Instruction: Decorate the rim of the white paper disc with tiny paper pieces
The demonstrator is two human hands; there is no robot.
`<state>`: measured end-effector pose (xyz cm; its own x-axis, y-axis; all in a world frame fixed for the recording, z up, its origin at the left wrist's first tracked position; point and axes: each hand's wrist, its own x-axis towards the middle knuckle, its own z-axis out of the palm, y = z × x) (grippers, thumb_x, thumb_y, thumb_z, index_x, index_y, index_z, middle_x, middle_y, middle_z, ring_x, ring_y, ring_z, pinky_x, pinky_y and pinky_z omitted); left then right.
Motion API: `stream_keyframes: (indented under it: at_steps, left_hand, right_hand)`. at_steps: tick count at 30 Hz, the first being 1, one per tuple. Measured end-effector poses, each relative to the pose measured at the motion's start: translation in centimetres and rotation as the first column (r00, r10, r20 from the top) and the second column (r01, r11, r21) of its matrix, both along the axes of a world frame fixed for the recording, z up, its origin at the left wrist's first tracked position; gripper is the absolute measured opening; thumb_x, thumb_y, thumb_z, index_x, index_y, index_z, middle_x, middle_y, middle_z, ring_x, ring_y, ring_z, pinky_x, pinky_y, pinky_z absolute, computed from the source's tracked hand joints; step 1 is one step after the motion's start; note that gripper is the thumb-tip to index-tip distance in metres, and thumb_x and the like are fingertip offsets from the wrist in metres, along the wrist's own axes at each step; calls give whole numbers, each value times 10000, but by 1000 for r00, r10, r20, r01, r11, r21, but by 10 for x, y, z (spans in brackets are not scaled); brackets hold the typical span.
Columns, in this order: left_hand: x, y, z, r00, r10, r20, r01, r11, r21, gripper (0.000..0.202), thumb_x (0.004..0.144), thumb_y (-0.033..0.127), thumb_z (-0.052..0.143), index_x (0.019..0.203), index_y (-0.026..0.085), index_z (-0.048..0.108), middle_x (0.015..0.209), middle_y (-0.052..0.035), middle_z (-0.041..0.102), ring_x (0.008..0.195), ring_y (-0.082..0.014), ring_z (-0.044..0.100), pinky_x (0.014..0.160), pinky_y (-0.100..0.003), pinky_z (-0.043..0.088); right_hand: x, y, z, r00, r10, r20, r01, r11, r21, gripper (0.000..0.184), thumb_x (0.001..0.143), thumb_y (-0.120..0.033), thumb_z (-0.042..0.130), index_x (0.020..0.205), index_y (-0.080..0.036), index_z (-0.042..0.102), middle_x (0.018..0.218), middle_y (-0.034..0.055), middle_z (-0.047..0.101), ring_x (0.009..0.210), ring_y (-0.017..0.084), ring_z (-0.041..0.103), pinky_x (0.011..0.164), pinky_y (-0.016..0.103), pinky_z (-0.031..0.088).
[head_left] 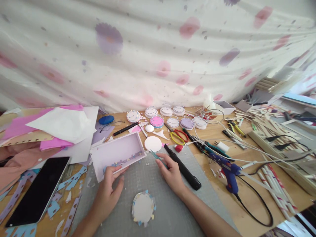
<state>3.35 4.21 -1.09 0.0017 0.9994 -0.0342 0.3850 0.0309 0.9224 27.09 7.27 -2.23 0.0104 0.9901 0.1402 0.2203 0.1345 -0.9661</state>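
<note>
My left hand (112,184) is at the near wall of a shallow white box (116,148), its fingers over the rim and its thumb spread outside. Small pastel paper bits (125,160) gather along the box's near side. In my right hand (170,171) is a pair of teal tweezers (155,154), pinched between thumb and fingers and pointing toward a plain white paper disc (152,144). On the grey cutting mat (118,214) in front of me lies a round disc (143,208) edged with colored paper bits.
Decorated discs (157,121) line the back of the table. Rightward lie a black cutter-like tool (185,171), scissors (179,136), a blue glue gun (229,174), cables and a power strip (278,161). A phone (39,191), paper scraps and paper sheets (61,125) are at left.
</note>
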Motion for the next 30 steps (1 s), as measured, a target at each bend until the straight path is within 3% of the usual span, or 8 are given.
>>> stream_keyframes:
  at_steps: [5, 11, 18, 30]
  left_hand:
    - [1, 1, 0, 999, 7, 32, -7, 1000, 6, 302, 808, 379, 584, 1027, 239, 429, 1187, -150, 681, 1166, -273, 598, 1032, -457, 396]
    - [3, 1, 0, 999, 15, 48, -16, 1000, 16, 306, 800, 357, 589, 1030, 236, 428, 1197, -148, 676, 1131, -264, 620, 1005, -455, 420]
    - [1, -1, -1, 999, 5, 40, -6, 1000, 14, 288, 816, 360, 574, 1031, 240, 425, 1201, -150, 674, 1146, -269, 612, 1012, -460, 412]
    - [0, 1, -2, 997, 11, 71, -12, 1000, 18, 293, 808, 392, 602, 1019, 268, 441, 1184, -105, 690, 1137, -266, 618, 1011, -424, 430]
  right_hand:
    - [1, -1, 4, 1000, -7, 15, 7, 1000, -20, 315, 895, -456, 495, 994, -176, 600, 539, -66, 317, 485, 104, 269, 470, 243, 212]
    - [3, -3, 7, 999, 1, -43, -4, 997, -72, 295, 869, -492, 514, 905, -200, 522, 535, -78, 341, 482, 101, 287, 474, 230, 232]
    - [5, 0, 5, 978, 14, -207, -34, 995, -93, 408, 890, -520, 457, 632, -223, 350, 546, -63, 308, 482, 95, 267, 450, 233, 210]
    - [5, 3, 4, 940, 41, -339, -92, 987, -136, 448, 892, -538, 297, 561, -239, 257, 447, -83, 214, 426, 91, 157, 435, 249, 143]
